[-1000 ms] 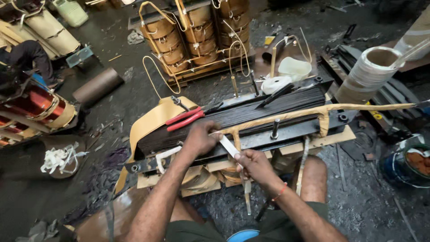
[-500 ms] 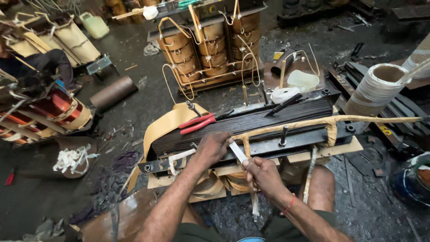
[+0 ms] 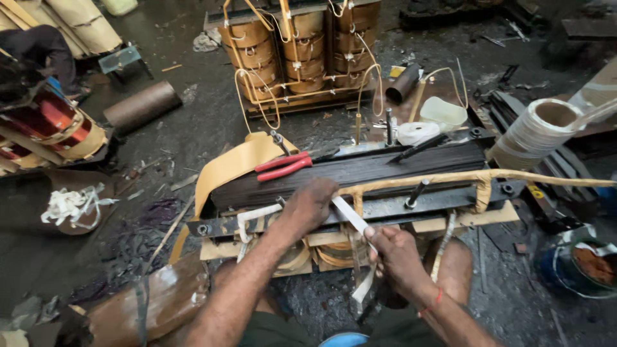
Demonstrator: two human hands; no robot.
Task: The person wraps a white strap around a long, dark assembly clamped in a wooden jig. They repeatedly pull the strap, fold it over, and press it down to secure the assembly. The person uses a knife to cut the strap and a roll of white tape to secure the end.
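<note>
While the right hand (image 3: 397, 256) pinches a white cloth tape (image 3: 350, 215) between thumb and closed fingers and draws it taut toward the near side, the left hand (image 3: 310, 204) lies palm-down with its fingers curled over the tape's far end, pressing it where a paper-wrapped lead (image 3: 450, 178) bends down at the front of the black laminated core (image 3: 360, 170). The tape runs slantwise between the two hands, and its loose tail hangs below the right fist.

A likely fault is slack: if the left fingers lift, the tape could slip off the lead and the turn would loosen. Pulling too hard could tear the tape or nick the lead's wrapping against the steel clamp bar (image 3: 385, 212), whose bolts (image 3: 414, 193) stand just right of the left hand. The red-handled pliers (image 3: 283, 167) lie on the core top just beyond the left hand, and a jolt could knock them off.

Room is tight. The core's front edge lies right under the hands and the knees crowd from below. To the right the wrapped lead stretches out toward a big tape roll (image 3: 536, 132). Far side, a three-coil winding assembly (image 3: 299, 48) stands well apart; the dark floor at left is more open but littered with scraps.
</note>
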